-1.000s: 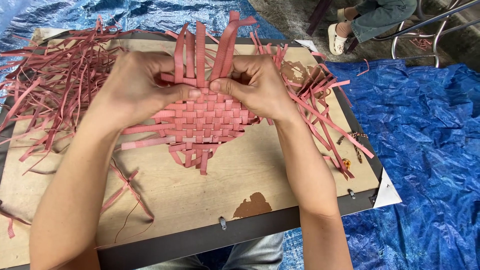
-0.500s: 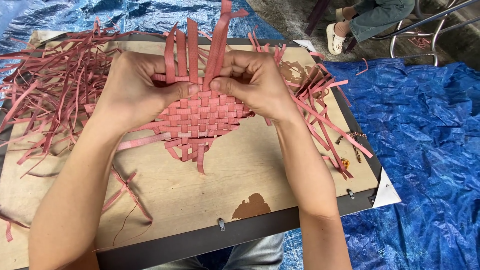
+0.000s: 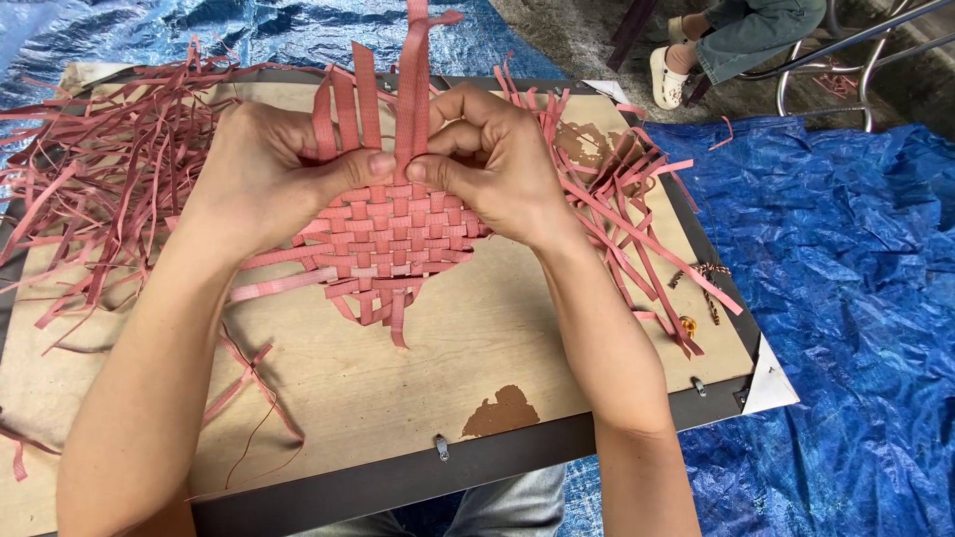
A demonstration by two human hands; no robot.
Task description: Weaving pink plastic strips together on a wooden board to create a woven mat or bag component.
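— Strips first: we have the upright pink strips point(image 3: 370, 104) standing taller against the board than they did a second ago, and the tallest one point(image 3: 416, 60) now runs past the top edge of our view.

— Yes, and our hands have crept up the weave with them. Our left hand point(image 3: 264, 169) lies over the left part of the woven pink mat point(image 3: 393, 239), thumb pressed flat along its top row. Our right hand point(image 3: 492, 164) meets it there, thumb and fingers clamped together on the base of that tall strip.

— So both hands are closed on the work, thumb tips almost touching?

— They are, right at the mat's upper edge. The mat itself lies in the middle of the wooden board point(image 3: 398, 388), its short ends pointing toward us.

— We judge that the last row has been pushed tight and that the pinch has shifted higher, so the weave looks a little denser at the top.

— Around it, loose pink strips point(image 3: 95, 179) pile up on the left, more fan out on the right point(image 3: 627, 229), and the blue tarp point(image 3: 856, 298) spreads under the board. Someone's foot in a pale shoe point(image 3: 665, 78) shows at the far edge.
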